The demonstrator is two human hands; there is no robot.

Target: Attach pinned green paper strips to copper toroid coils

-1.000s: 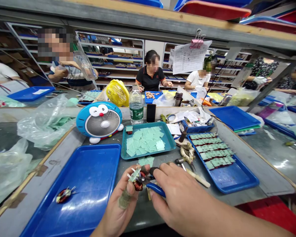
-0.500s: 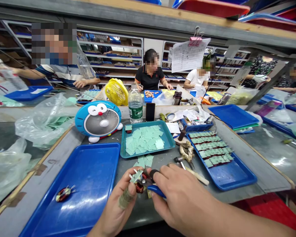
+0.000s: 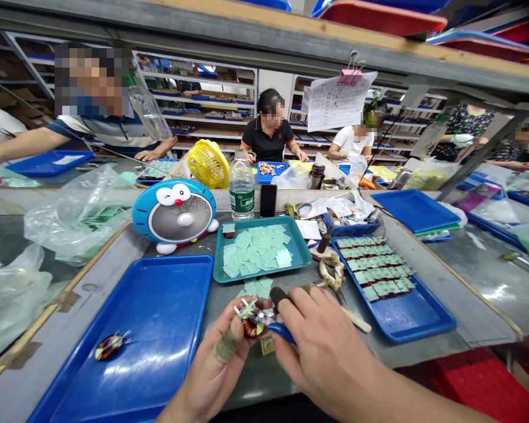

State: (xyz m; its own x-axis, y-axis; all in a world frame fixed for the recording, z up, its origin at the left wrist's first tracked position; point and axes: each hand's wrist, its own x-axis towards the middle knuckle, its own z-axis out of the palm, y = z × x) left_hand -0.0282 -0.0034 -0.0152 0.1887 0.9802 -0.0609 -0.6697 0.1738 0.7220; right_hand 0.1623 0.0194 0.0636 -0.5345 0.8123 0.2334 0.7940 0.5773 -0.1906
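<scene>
My left hand [image 3: 216, 364], with tape wrapped round its thumb, pinches a copper-wound toroidal coil [image 3: 252, 328]. A small green board [image 3: 245, 309] with pale wire ends poking out sits on the coil. My right hand [image 3: 324, 338], a dark cover on one finger, is closed round blue-handled pliers [image 3: 283, 332]. The pliers' jaws are at the coil's side by the wires; whether they are closed on a wire I cannot tell. Another coil [image 3: 110, 346] lies in the blue tray [image 3: 158, 282] to the left.
Loose green boards [image 3: 260, 249] fill a teal tray [image 3: 306, 258] ahead. Rows of finished-looking coils with boards [image 3: 374, 267] stand in a blue tray [image 3: 427, 320] at right. Other pliers [image 3: 332, 270], a cartoon fan [image 3: 174, 214] and a water bottle [image 3: 241, 188] stand nearby. Co-workers sit opposite.
The coil has turned in my left hand, so more of its copper winding shows. My right hand and the pliers have shifted slightly.
</scene>
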